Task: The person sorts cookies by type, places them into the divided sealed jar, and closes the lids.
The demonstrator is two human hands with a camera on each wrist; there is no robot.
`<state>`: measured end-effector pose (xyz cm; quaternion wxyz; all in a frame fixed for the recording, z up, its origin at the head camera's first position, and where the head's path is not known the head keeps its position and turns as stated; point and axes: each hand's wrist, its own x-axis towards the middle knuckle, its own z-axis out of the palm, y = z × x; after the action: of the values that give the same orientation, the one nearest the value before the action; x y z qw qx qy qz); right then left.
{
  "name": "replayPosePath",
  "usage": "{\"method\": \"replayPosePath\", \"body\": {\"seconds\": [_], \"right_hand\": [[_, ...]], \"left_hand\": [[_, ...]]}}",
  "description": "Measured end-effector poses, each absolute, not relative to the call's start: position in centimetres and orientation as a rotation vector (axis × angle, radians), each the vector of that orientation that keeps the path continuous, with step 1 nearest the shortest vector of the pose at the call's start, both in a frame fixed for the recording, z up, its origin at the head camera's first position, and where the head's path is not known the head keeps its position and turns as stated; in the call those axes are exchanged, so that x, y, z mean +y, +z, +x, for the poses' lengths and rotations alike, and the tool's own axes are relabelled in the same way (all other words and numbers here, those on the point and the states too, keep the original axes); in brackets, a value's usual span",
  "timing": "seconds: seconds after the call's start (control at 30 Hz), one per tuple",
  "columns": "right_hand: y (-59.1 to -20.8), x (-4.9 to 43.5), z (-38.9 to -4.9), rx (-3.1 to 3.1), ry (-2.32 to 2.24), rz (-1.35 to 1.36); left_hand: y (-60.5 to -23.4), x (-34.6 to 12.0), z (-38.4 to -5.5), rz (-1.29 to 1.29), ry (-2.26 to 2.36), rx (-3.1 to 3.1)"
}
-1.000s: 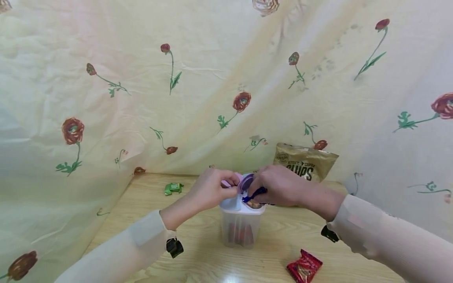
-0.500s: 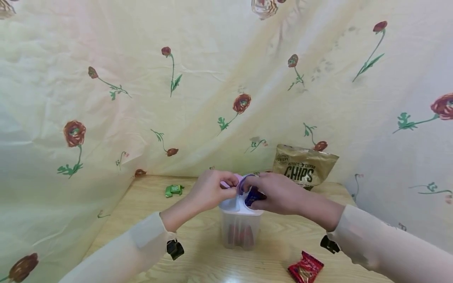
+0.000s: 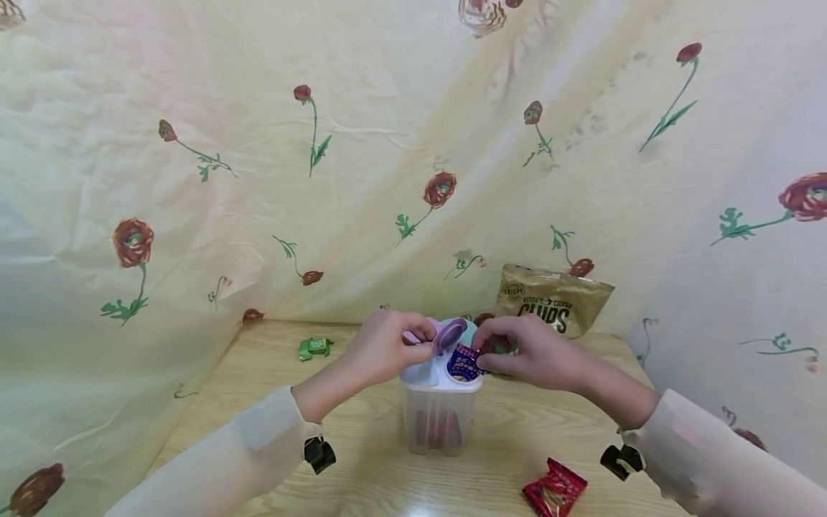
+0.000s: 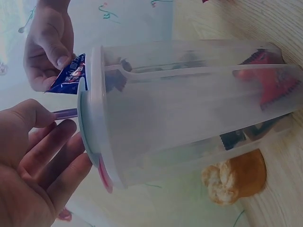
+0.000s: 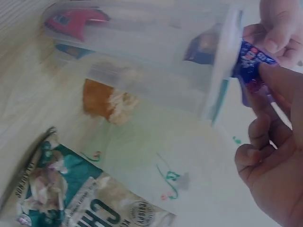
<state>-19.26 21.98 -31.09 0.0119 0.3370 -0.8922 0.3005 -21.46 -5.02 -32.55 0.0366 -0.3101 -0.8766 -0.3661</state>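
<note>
A clear plastic container [image 3: 439, 424] with a white top and several small round lids stands upright on the table. My left hand [image 3: 386, 348] pinches the raised purple lid [image 3: 451, 334] between thumb and fingers. My right hand [image 3: 539, 353] holds the edge of a dark blue snack packet [image 3: 462, 363], thumb against it. The packet sits partly in the round opening, and in the right wrist view its lower part [image 5: 203, 47] shows through the wall. A red packet [image 4: 270, 78] lies inside at the container's bottom.
A gold chips bag [image 3: 555, 298] stands behind on the right. On the wooden table lie a green wrapped candy [image 3: 315, 348] at the left and a red snack packet [image 3: 555, 490] at front right. A brown and cream object [image 4: 239, 177] stands behind the container.
The blue packet has gone lower into the opening. My right hand first moved down over it, then drew back to the right, uncovering it. My left hand stays on the purple lid.
</note>
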Motion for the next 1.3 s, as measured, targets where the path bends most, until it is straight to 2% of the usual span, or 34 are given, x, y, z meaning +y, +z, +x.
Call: {"method": "replayPosePath", "body": {"seconds": [0.33,0.77,0.97,1.3], "right_hand": [[-32.3,21.7,-20.3,-2.603,0.869,1.219],[-32.5,19.5,-20.4,-2.716,0.514,1.261],[-31.9,18.4,-20.5,-2.716,0.258,1.372],[-31.1,19.5,-20.4,-2.862,0.579,1.302]], "left_hand": [[-32.6,-5.0,-21.6,-0.957,-1.127,-2.694],[-32.6,-5.0,-21.6,-0.967,-1.121,-2.691],[-32.5,-5.1,-21.6,-0.962,-1.117,-2.685],[-32.5,-5.0,-21.6,-0.958,-1.119,-2.690]]}}
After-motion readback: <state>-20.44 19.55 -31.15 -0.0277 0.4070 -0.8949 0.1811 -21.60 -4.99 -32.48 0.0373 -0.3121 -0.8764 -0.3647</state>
